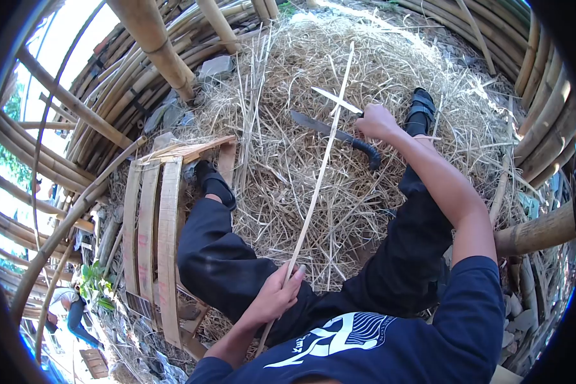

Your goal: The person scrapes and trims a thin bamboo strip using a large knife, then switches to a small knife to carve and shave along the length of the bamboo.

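My left hand is closed round the lower part of a long thin bamboo strip, which runs up and away between my legs. In my right hand is the dark handle of a knife; its pale blade points up and to the left, across the strip. A second, curved blade with a black hooked handle lies on the shavings below my right hand, passing beneath the strip.
Bamboo shavings cover the ground. A wooden slatted crate stands left of my legs. Bamboo poles rise at the upper left, and a thick pole juts in at right. Another person is at the lower left.
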`<state>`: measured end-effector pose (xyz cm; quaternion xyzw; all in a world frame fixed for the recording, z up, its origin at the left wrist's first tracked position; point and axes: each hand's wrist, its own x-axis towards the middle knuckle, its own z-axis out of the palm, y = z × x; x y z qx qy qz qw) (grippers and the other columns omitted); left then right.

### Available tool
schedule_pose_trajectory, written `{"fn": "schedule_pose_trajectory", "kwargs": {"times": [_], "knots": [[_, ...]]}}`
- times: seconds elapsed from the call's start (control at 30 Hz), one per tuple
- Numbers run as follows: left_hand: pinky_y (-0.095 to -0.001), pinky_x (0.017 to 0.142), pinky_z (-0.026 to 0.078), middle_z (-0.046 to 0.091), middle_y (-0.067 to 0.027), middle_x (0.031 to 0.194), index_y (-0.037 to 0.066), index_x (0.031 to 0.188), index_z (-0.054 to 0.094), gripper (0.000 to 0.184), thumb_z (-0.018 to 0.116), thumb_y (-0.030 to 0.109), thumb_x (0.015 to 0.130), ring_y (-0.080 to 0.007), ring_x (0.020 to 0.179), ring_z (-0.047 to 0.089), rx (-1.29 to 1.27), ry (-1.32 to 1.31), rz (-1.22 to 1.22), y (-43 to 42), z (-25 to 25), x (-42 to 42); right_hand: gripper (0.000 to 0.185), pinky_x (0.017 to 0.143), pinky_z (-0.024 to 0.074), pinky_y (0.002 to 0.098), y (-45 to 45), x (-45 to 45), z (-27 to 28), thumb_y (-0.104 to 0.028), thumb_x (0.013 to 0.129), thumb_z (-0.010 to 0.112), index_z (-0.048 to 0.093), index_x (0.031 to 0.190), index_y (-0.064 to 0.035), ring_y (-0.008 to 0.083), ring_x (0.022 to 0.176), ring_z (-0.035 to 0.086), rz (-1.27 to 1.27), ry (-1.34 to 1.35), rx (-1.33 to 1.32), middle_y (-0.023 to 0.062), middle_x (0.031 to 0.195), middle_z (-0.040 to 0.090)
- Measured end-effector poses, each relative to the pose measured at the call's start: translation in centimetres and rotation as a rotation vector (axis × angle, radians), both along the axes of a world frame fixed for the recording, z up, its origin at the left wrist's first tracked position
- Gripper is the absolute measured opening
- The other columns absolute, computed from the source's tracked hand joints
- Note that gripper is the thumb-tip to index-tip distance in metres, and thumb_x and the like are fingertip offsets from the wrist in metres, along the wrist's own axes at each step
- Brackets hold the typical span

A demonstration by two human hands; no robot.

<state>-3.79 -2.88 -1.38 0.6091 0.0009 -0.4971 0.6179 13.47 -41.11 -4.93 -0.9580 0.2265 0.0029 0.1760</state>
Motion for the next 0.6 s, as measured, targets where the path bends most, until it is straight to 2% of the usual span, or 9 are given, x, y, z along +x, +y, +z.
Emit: {"fn": "schedule_pose_trajectory", "kwargs": {"times": [0.07, 0.1, 0.17, 0.2, 0.27, 0.3, 0.37, 0.6], "knots": [[-0.0253, 0.048, 0.038, 0.046, -0.0007, 0.062, 0.005, 0.095, 0.047, 0.024, 0.047, 0.028, 0.1, -0.0095, 0.051, 0.046, 0.177, -0.256, -0.059, -0.2, -0.9, 0.2, 0.038, 0.084, 0.053, 0.0415, -0.5, 0.1, 0.3, -0.026, 0.073, 0.06, 0.068, 0.097, 0.0037, 0.0348, 0.093, 0.066, 0.008, 0.019, -0.023, 0.0226, 0.1, 0.067], [-0.0253, 0.048, 0.038, 0.046, -0.0007, 0.062, 0.005, 0.095, 0.047, 0.024, 0.047, 0.028, 0.1, -0.0095, 0.051, 0.046, 0.176, -0.26, -0.065, -0.2, -1.2, 0.2, 0.038, 0.084, 0.0529, 0.0417, -0.6, 0.0, 0.7, -0.026, 0.073, 0.061, 0.068, 0.097, 0.0034, 0.0346, 0.094, 0.066, 0.006, 0.027, -0.049, 0.0223, 0.1, 0.067], [-0.0335, 0.055, 0.042, 0.053, -0.0108, 0.065, 0.001, 0.095, 0.049, 0.026, 0.049, 0.027, 0.099, -0.0205, 0.055, 0.052, 0.338, -0.572, -0.162, -0.5, -1.5, 0.0, 0.038, 0.085, 0.0528, 0.0418, -0.8, -0.1, 1.0, -0.026, 0.074, 0.061, 0.068, 0.097, 0.0031, 0.0343, 0.095, 0.066, -0.004, 0.035, -0.076, 0.0221, 0.1, 0.067], [-0.0335, 0.055, 0.042, 0.053, -0.0108, 0.065, 0.001, 0.095, 0.049, 0.026, 0.049, 0.027, 0.099, -0.0205, 0.055, 0.052, 0.338, -0.575, -0.169, -0.8, -1.1, 0.1, 0.037, 0.085, 0.0529, 0.0418, -1.0, -0.2, 1.1, -0.026, 0.074, 0.061, 0.068, 0.098, 0.0028, 0.0342, 0.095, 0.066, 0.003, 0.033, -0.085, 0.022, 0.101, 0.067], [-0.0385, 0.059, 0.043, 0.055, -0.0179, 0.068, 0.0, 0.099, 0.048, 0.026, 0.05, 0.026, 0.098, -0.0294, 0.058, 0.054, 0.422, -0.647, -0.194, -1.3, 0.3, 0.0, 0.036, 0.085, 0.0531, 0.0418, -1.2, -0.3, 0.9, -0.025, 0.076, 0.06, 0.068, 0.098, 0.0023, 0.0341, 0.097, 0.066, 0.021, 0.03, -0.099, 0.0218, 0.101, 0.067], [-0.0385, 0.059, 0.043, 0.055, -0.0179, 0.068, 0.0, 0.099, 0.048, 0.026, 0.05, 0.026, 0.098, -0.0294, 0.058, 0.054, 0.426, -0.647, -0.199, -1.3, 0.3, 0.0, 0.034, 0.085, 0.0531, 0.0418, -1.5, 0.1, 0.3, -0.023, 0.077, 0.06, 0.068, 0.099, 0.0019, 0.0345, 0.097, 0.066, -0.048, 0.024, -0.075, 0.0214, 0.101, 0.067], [-0.029, 0.05, 0.039, 0.05, -0.004, 0.063, 0.002, 0.092, 0.05, 0.023, 0.051, 0.024, 0.098, -0.0097, 0.054, 0.046, 0.396, -0.713, -0.18, -1.0, 0.3, 0.1, 0.033, 0.085, 0.0531, 0.0419, -2.9, 0.5, -0.3, -0.021, 0.078, 0.059, 0.068, 0.099, 0.0018, 0.0346, 0.097, 0.066, -0.038, 0.023, -0.093, 0.0214, 0.101, 0.067], [-0.0282, 0.049, 0.039, 0.048, -0.0025, 0.06, 0.002, 0.091, 0.049, 0.024, 0.05, 0.025, 0.099, -0.009, 0.053, 0.045, 0.444, -0.615, -0.224, -0.7, 1.2, -0.2, 0.026, 0.083, 0.0535, 0.0414, -4.5, 0.1, -0.6, -0.018, 0.081, 0.055, 0.069, 0.093, 0.0001, 0.0333, 0.095, 0.067, 0.025, 0.03, -0.205, 0.0219, 0.098, 0.068]]}}
